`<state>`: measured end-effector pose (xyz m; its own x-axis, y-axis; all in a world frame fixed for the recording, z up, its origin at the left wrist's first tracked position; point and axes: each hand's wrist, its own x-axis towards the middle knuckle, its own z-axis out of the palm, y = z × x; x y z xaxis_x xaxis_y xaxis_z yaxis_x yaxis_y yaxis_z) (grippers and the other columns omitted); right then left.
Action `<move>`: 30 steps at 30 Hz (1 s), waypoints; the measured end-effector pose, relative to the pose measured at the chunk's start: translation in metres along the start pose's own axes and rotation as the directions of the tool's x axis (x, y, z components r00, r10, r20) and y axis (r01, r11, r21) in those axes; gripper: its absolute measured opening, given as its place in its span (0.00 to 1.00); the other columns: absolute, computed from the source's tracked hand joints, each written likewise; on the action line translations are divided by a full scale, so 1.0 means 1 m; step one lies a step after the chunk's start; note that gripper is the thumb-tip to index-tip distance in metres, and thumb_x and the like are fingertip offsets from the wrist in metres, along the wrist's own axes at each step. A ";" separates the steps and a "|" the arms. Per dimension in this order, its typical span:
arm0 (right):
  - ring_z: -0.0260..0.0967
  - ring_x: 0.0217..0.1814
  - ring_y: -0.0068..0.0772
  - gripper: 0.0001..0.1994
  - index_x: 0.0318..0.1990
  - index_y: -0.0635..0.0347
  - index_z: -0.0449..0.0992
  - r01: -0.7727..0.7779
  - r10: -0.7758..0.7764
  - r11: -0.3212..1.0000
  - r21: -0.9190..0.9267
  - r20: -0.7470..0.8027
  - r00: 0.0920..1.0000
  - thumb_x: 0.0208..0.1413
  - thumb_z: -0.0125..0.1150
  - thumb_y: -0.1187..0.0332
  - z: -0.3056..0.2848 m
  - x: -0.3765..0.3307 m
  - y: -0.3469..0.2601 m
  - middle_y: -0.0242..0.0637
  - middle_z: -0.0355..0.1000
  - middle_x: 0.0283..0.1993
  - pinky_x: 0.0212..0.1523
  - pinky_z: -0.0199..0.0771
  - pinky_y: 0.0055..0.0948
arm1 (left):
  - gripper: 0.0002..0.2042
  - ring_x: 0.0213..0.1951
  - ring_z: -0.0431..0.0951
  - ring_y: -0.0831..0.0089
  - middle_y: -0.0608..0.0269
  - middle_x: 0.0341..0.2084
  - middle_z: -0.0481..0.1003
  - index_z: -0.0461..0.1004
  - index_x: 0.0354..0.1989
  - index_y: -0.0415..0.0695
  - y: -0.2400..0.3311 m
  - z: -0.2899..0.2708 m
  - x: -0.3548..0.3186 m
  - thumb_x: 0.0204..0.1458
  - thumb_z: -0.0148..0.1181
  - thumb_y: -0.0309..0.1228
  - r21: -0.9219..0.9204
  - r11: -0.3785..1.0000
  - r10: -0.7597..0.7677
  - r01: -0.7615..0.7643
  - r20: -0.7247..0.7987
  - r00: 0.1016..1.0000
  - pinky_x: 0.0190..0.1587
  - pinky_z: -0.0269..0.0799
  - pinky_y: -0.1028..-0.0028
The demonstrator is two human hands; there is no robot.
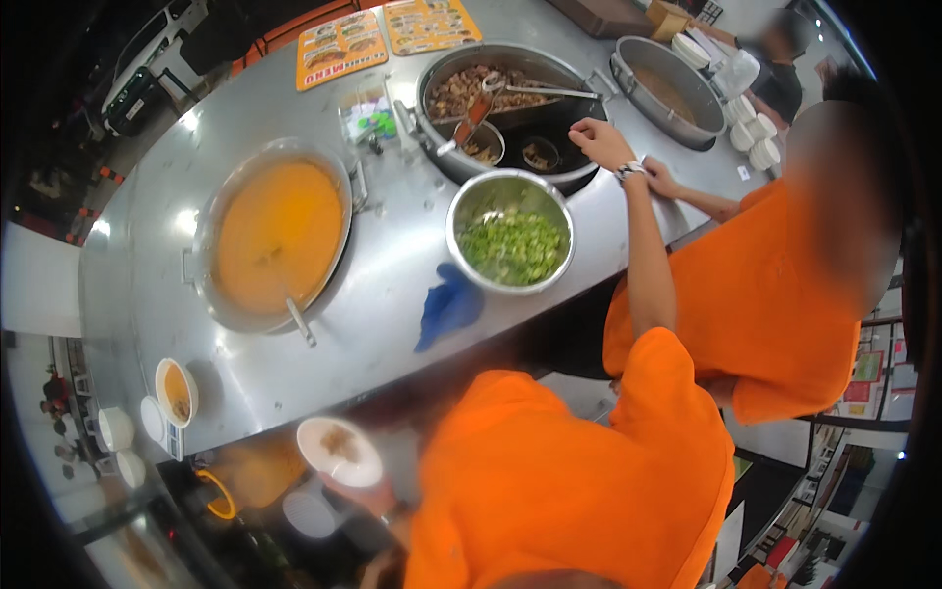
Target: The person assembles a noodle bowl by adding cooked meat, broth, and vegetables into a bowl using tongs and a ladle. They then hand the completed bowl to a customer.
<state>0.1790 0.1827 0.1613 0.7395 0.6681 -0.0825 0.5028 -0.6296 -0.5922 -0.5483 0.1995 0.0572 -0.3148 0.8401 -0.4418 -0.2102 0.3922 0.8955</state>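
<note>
My left hand [371,498] grips a white bowl [339,454] from below, in front of the counter's near edge. Some brown food lies in the bowl. My right arm reaches across the counter, and my right hand [602,143], fingers curled together, hovers by the right rim of a large divided metal pot [429,147]. What those fingers hold, if anything, is hidden. Chopped meat [491,90] fills the pot's far part, where tongs [540,91] rest. Nearer me stands a steel bowl [454,236] of chopped green onions [515,245].
A wide pan [201,280] of orange broth with a ladle [299,322] sits left. A blue cloth [449,306] lies near the edge. A filled bowl [177,393] stands far left. At right are a person in orange [756,304], another pot [620,74] and stacked white bowls [760,137].
</note>
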 end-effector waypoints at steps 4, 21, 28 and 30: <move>0.76 0.56 0.53 0.21 0.50 0.62 0.80 0.015 -0.044 0.953 -0.304 -0.090 0.995 0.56 0.61 0.55 0.012 0.109 0.038 0.51 0.79 0.48 0.58 0.74 0.45 | 0.35 0.59 0.70 0.66 0.66 0.61 0.69 0.64 0.68 0.56 0.005 0.036 -0.030 0.57 0.53 0.63 0.151 0.983 0.107 -0.109 0.021 0.994 0.54 0.69 0.59; 0.63 0.70 0.62 0.25 0.67 0.45 0.63 -0.187 0.236 0.694 -0.695 -0.025 0.971 0.61 0.52 0.62 0.031 0.217 0.106 0.50 0.65 0.67 0.63 0.61 0.67 | 0.41 0.73 0.55 0.53 0.51 0.72 0.56 0.48 0.75 0.43 0.086 0.141 -0.063 0.61 0.52 0.54 -0.716 0.684 -0.108 0.138 0.087 0.990 0.75 0.51 0.53; 0.74 0.57 0.59 0.20 0.54 0.56 0.75 0.079 -0.038 0.711 -0.699 0.075 0.997 0.57 0.55 0.57 0.011 0.215 0.091 0.58 0.75 0.55 0.59 0.73 0.52 | 0.38 0.71 0.58 0.51 0.52 0.70 0.59 0.52 0.73 0.42 0.075 0.135 -0.056 0.59 0.54 0.51 -0.050 0.993 0.098 -0.105 -0.128 0.987 0.74 0.52 0.50; 0.74 0.53 0.65 0.20 0.47 0.61 0.78 0.045 -0.032 0.711 -0.701 0.032 0.999 0.59 0.53 0.54 -0.006 0.208 0.089 0.59 0.76 0.50 0.51 0.75 0.56 | 0.37 0.68 0.61 0.52 0.52 0.67 0.62 0.56 0.71 0.41 0.076 0.126 -0.050 0.58 0.57 0.49 -0.425 0.904 -0.077 0.032 -0.089 0.993 0.72 0.55 0.49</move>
<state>0.3797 0.2632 0.0963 0.7083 0.7003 -0.0893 0.7051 -0.6957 0.1372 -0.4321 0.2339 0.1538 -0.3785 0.7710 -0.5122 -0.5939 0.2221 0.7733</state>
